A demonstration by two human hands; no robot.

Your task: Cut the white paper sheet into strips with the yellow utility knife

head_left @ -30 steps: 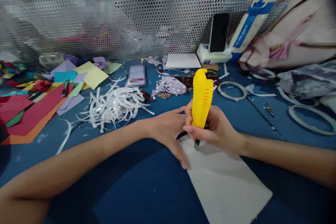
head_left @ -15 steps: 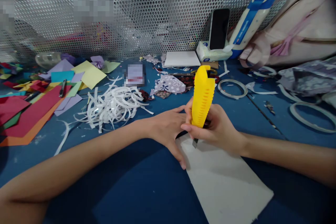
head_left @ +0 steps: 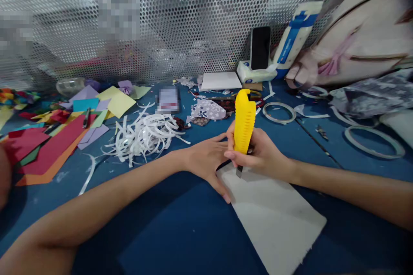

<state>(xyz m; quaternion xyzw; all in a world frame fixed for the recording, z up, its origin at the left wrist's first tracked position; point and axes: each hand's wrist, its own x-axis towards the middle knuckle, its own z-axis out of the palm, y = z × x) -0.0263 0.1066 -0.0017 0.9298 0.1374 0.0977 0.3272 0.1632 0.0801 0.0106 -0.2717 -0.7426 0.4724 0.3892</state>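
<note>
In the head view, my right hand [head_left: 266, 152] is closed around a yellow utility knife [head_left: 244, 122], held upright with its short blade pointing down. The blade tip meets the near-left part of a grey cardboard sheet [head_left: 280, 212], close to its far corner. My left hand [head_left: 208, 160] lies with fingers spread, its thumb along the cardboard's left edge. Its other fingers reach past the far corner, partly hidden behind the right hand. The cardboard's near right edge looks rough.
A heap of white paper strips [head_left: 146, 135] lies left of centre, beside coloured paper sheets [head_left: 58, 150]. Tape rolls [head_left: 374, 142] are at the right. A phone [head_left: 260, 48] leans on a tissue pack [head_left: 254, 72], near a bottle [head_left: 298, 38] and a pink bag [head_left: 358, 47]. Perforated metal [head_left: 193, 21] closes the back.
The camera view has tilted up and shifted slightly, so the background sits lower. Both hands, the knife and the cardboard keep nearly the same places relative to each other.
</note>
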